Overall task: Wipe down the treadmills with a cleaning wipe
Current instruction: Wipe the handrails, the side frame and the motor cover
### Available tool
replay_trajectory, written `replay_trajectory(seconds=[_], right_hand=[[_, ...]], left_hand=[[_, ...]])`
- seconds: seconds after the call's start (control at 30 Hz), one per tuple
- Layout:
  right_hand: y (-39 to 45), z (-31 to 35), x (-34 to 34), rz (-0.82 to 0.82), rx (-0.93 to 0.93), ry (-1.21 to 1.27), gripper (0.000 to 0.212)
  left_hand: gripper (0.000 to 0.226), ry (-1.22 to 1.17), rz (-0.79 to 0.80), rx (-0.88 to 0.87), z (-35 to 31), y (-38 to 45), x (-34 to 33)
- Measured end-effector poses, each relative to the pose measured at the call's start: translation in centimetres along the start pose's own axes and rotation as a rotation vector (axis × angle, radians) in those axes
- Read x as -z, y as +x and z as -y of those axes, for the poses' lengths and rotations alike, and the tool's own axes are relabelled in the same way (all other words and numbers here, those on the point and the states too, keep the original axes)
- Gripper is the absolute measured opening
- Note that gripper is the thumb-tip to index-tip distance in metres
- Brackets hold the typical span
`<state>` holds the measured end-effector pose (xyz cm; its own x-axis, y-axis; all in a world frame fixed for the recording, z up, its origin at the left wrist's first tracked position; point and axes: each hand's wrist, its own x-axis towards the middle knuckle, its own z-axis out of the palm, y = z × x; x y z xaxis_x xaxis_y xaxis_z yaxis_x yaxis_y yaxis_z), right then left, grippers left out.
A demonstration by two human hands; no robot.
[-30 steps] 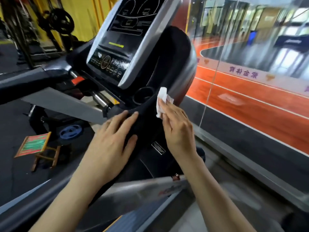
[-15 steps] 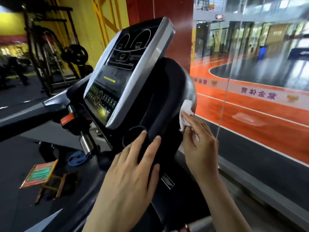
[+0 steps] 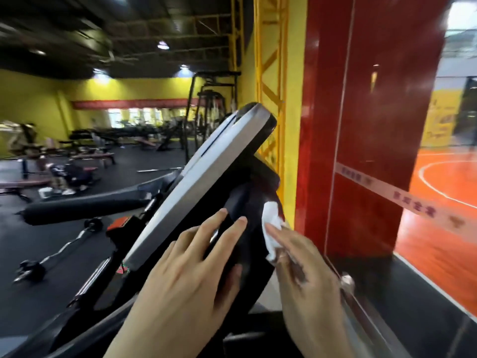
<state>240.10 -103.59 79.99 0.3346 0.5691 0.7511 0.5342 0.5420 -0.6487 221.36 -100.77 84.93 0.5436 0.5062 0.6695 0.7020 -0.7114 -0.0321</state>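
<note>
Gym floor: yellow walls, dark ceiling with spot lights, black rubber flooring, rows of benches and black weight machines [image 3: 206,104] in the back, all motion-blurred. Glossy red pillar [image 3: 374,125] on the right, orange sports court [image 3: 444,192] visible beyond it through glass. Yellow steel truss column [image 3: 271,60] just left of the pillar. A curl barbell with small black plates [image 3: 59,251] lies on the floor at lower left.

Treadmill's black plastic console housing with silver-grey bezel [image 3: 206,187] fills the centre, seen edge-on from its right side, tilted back. Black padded handrail [image 3: 82,208] runs off left from it; orange-red safety clip [image 3: 120,223] sits below the console's left edge.

Left hand [image 3: 185,282]: fingers straight and slightly spread, flat on the black side of the housing, fingertips reaching the silver bezel edge. Bracing contact, nothing gripped.

Right hand [image 3: 307,275]: blurred, fingers extended forward and pressing a crumpled white cleaning wipe [image 3: 272,228] against the right rear edge of the black housing. Wipe is bunched under the fingertips, upper half sticking out above them. Whether the thumb pinches it from beneath: cannot tell, hidden and blurred.

Wipe sits just right of the left hand's fingertips, not touching them.
</note>
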Motion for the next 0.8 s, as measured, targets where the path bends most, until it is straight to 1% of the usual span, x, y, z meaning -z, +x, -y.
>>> replay_trajectory(seconds=[0.17, 0.3, 0.37, 0.43, 0.5, 0.53, 0.63, 0.7, 0.77, 0.8], right_hand=[[4.0, -2.9, 1.8, 0.131, -0.009, 0.126, 0.044], [7.0, -4.3, 2.6, 0.131, -0.052, 0.202, 0.045], [8.7, -5.0, 3.1, 0.080, -0.083, 0.213, 0.044], [10.9, -5.7, 3.5, 0.022, -0.113, 0.237, 0.039], [13.5, -6.1, 3.7, -0.007, -0.081, 0.221, 0.034], [14.8, -6.3, 3.7, 0.008, -0.061, 0.197, 0.033], [18.8, -8.2, 2.1, 0.154, -0.081, 0.113, 0.032], [20.8, -9.4, 0.2, 0.300, -0.077, 0.039, 0.032], [21.7, -9.9, -1.3, 0.431, 0.050, 0.024, 0.032], [22.1, -10.1, -1.8, 0.458, 0.109, 0.050, 0.032]], left_hand=[[0.049, 0.092, 0.055, 0.079, -2.0, 4.9, -1.0], [0.040, 0.099, 0.029, 0.068, -2.1, 8.1, -0.7], [0.037, 0.143, -0.030, 0.006, -2.0, 10.3, -0.4], [0.037, 0.218, -0.129, -0.074, -2.1, 13.0, -0.3], [0.041, 0.289, -0.197, -0.119, -1.8, 16.1, -0.4], [0.042, 0.334, -0.197, -0.127, -1.5, 17.7, -0.5], [0.047, 0.452, -0.112, -0.063, -0.4, 22.3, -1.1], [0.052, 0.504, -0.065, -0.031, -0.1, 24.1, -1.6], [0.051, 0.558, -0.071, -0.012, -0.2, 25.0, -2.4], [0.048, 0.582, -0.101, 0.001, -0.4, 25.2, -2.8]])
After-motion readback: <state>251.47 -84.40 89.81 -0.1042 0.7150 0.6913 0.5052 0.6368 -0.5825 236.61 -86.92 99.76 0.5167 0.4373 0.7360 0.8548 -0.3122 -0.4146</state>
